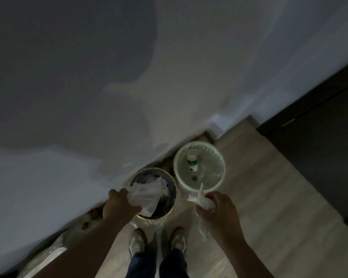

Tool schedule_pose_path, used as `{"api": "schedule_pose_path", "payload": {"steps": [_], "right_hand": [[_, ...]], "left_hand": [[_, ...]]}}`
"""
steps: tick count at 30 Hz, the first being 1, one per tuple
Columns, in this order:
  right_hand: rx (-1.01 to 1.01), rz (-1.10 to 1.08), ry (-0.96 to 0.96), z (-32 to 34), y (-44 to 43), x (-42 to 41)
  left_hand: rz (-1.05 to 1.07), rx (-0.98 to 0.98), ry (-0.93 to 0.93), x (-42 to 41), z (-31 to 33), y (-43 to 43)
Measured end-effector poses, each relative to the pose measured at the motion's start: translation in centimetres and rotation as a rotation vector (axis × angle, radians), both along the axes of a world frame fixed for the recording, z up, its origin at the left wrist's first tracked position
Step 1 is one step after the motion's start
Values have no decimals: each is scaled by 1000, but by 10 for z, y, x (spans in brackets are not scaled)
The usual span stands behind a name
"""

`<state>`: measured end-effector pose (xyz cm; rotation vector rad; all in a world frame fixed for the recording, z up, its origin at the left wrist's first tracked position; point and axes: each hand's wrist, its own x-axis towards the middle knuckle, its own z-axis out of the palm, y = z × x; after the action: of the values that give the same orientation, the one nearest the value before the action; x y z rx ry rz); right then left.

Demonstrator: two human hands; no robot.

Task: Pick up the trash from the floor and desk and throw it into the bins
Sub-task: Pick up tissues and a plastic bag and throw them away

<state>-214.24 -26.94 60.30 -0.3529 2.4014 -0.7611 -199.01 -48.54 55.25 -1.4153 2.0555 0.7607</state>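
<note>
Two bins stand on the wooden floor against the wall. The dark bin [170,211] with a gold rim is on the left, the white slatted basket [179,157] on the right. My left hand [119,205] holds a crumpled clear plastic wrapper [145,197] over the dark bin's opening. My right hand [219,211] grips a bundle of white crumpled wrappers [201,201] with a thin stick poking up, just in front of the white basket's near rim. A green-labelled bottle [192,162] lies inside the white basket.
My two shoes [157,242] stand just behind the bins. A plastic-wrapped bundle [46,255] lies along the wall at the lower left. A dark cabinet [319,147] stands to the right. The wall rises directly behind the bins.
</note>
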Motion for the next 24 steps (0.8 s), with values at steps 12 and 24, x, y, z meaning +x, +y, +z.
{"api": "schedule_pose_path", "payload": {"steps": [12, 24], "right_hand": [[49, 58, -30, -119, -9, 19], [172, 183, -89, -156, -42, 46]], "left_hand": [[18, 42, 64, -5, -147, -2], [-129, 158, 120, 41, -145, -6]]}}
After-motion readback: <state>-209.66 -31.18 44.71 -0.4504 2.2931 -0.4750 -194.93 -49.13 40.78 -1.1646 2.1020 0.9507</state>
